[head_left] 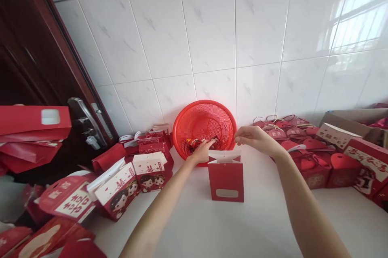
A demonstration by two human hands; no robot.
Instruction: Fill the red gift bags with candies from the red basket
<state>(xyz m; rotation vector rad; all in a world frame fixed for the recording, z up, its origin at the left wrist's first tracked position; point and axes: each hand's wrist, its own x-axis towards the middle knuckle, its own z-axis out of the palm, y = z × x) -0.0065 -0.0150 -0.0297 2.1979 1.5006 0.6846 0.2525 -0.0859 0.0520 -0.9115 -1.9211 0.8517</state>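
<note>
A small red gift box [226, 181] stands upright on the white table with its white-lined top open. My left hand [201, 153] reaches past its left side into a tilted red plastic basket [222, 118]. Its fingers are stretched over wrapped candies [194, 144] at the basket's bottom. To the upper right of the box hovers my right hand [257, 138], fingers bent toward the thumb in a pinch. Whatever may be between those fingertips is hidden or too small to make out.
Several red-and-white boxes [119, 189] crowd the table's left side. On the right, several filled-looking red boxes [317, 165] sit near a cardboard carton [348, 117]. Behind the basket rises a tiled wall [212, 39]; a dark door with a metal handle [83, 112] is at left.
</note>
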